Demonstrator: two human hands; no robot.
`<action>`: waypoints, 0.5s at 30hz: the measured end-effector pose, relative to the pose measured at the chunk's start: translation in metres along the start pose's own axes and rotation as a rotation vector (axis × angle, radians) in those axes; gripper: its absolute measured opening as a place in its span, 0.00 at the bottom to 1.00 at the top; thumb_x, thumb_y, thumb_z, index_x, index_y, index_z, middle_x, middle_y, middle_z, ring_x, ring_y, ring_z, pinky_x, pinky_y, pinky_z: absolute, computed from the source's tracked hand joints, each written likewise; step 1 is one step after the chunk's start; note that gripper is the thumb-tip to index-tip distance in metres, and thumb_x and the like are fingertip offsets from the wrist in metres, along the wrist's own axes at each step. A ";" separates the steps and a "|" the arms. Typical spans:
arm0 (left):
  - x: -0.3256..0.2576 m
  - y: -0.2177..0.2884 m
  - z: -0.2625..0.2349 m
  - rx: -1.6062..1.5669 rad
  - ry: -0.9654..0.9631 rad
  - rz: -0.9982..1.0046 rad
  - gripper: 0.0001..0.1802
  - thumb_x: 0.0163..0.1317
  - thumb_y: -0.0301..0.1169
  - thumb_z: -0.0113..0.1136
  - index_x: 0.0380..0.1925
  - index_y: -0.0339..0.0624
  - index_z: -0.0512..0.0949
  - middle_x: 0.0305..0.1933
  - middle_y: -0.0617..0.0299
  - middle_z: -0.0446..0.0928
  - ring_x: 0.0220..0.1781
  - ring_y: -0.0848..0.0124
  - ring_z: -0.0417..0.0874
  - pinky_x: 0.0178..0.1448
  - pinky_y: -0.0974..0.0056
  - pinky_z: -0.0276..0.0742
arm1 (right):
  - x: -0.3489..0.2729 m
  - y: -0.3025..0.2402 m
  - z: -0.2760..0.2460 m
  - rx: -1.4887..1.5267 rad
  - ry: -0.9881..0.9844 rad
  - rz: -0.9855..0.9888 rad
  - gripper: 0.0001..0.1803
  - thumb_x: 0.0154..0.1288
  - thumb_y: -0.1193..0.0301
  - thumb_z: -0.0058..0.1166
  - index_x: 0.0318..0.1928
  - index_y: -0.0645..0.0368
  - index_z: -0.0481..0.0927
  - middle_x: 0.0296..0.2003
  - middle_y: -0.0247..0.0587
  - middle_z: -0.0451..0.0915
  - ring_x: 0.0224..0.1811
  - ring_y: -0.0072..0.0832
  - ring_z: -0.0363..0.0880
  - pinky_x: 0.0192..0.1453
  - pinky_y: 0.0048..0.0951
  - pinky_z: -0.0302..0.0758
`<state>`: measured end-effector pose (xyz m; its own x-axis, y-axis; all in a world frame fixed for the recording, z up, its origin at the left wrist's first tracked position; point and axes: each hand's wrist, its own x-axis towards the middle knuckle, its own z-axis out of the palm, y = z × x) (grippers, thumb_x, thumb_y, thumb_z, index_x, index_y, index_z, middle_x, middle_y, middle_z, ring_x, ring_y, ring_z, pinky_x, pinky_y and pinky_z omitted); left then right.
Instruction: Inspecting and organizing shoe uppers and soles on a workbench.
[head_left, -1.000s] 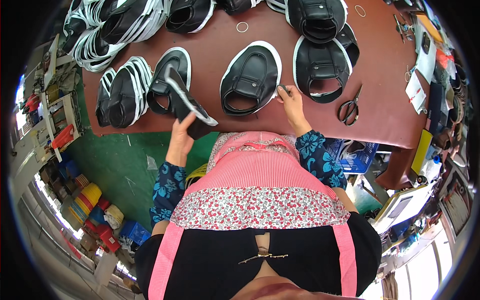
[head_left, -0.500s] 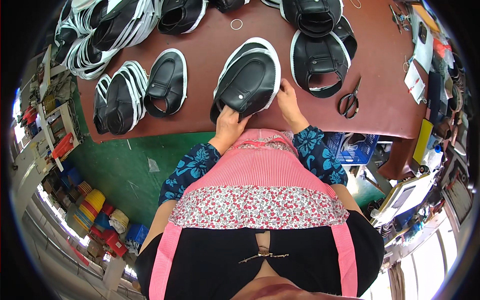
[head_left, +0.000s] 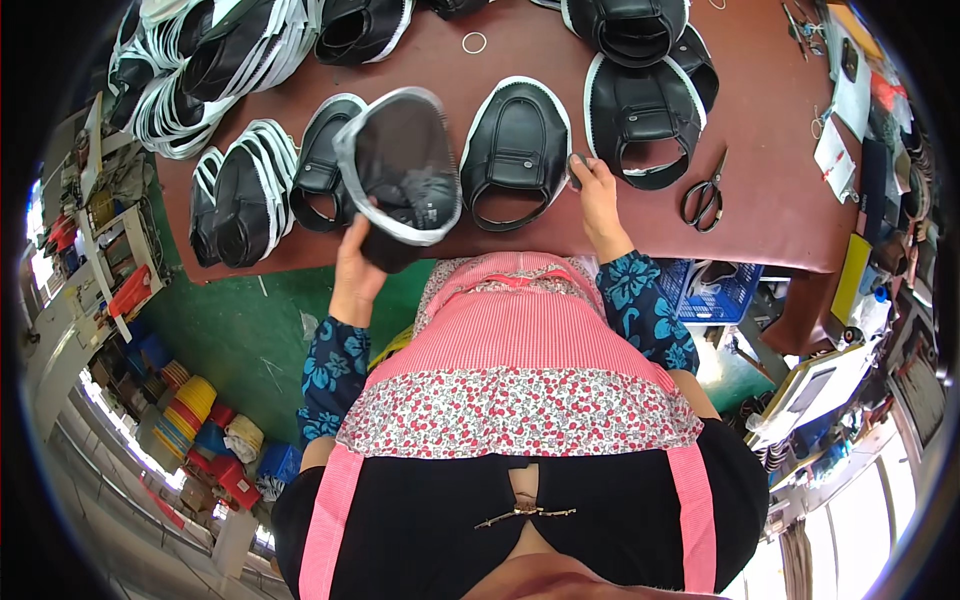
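Observation:
My left hand (head_left: 355,265) grips the rim of a black shoe upper (head_left: 405,165) with a white edge, raised and turned so its dark lining shows; it is slightly blurred. Flat on the table in front of me lies another black shoe upper (head_left: 515,150), its toe pointing away. My right hand (head_left: 598,195) is closed at that upper's right edge, with something small and dark at the fingertips that I cannot make out. Left of the raised upper, partly covered by it, lies a single upper (head_left: 318,180), beside a nested row of uppers (head_left: 240,205).
The brown table (head_left: 520,55) carries a big stack of uppers (head_left: 190,95) at the far left. More uppers (head_left: 650,115) overlap at the right, near black scissors (head_left: 704,200). A pale ring (head_left: 474,43) lies far back. Under the table edge stands a blue basket (head_left: 715,300).
Two uppers lay together under both hands before. My left hand has lifted one to the left and turned it over, leaving the other on the table. My right hand has shifted slightly right.

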<state>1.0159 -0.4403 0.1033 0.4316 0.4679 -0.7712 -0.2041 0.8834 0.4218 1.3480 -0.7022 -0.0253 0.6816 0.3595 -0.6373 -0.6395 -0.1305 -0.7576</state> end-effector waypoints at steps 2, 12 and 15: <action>0.002 0.011 -0.017 -0.070 -0.141 -0.001 0.27 0.82 0.38 0.70 0.75 0.43 0.80 0.72 0.56 0.85 0.69 0.55 0.90 0.76 0.45 0.86 | -0.001 0.005 -0.004 -0.108 -0.028 0.014 0.10 0.84 0.66 0.68 0.47 0.59 0.85 0.39 0.28 0.84 0.41 0.16 0.79 0.48 0.25 0.77; -0.023 -0.052 0.054 0.787 -0.058 0.112 0.30 0.66 0.28 0.85 0.66 0.34 0.85 0.59 0.59 0.90 0.58 0.67 0.91 0.66 0.58 0.88 | -0.003 -0.004 -0.002 -0.425 0.001 -0.121 0.15 0.79 0.60 0.73 0.46 0.60 0.88 0.40 0.35 0.87 0.40 0.24 0.83 0.48 0.32 0.81; -0.002 -0.075 0.078 0.713 -0.231 0.232 0.30 0.67 0.29 0.84 0.67 0.34 0.84 0.63 0.59 0.89 0.63 0.67 0.89 0.71 0.58 0.84 | 0.023 -0.025 0.039 -0.732 -0.059 -0.560 0.18 0.70 0.58 0.79 0.45 0.60 0.89 0.45 0.48 0.88 0.45 0.45 0.86 0.54 0.43 0.83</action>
<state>1.0984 -0.5093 0.1107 0.6348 0.5523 -0.5403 0.2682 0.4983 0.8245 1.3652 -0.6548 -0.0154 0.7916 0.5903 -0.1578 0.1762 -0.4678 -0.8661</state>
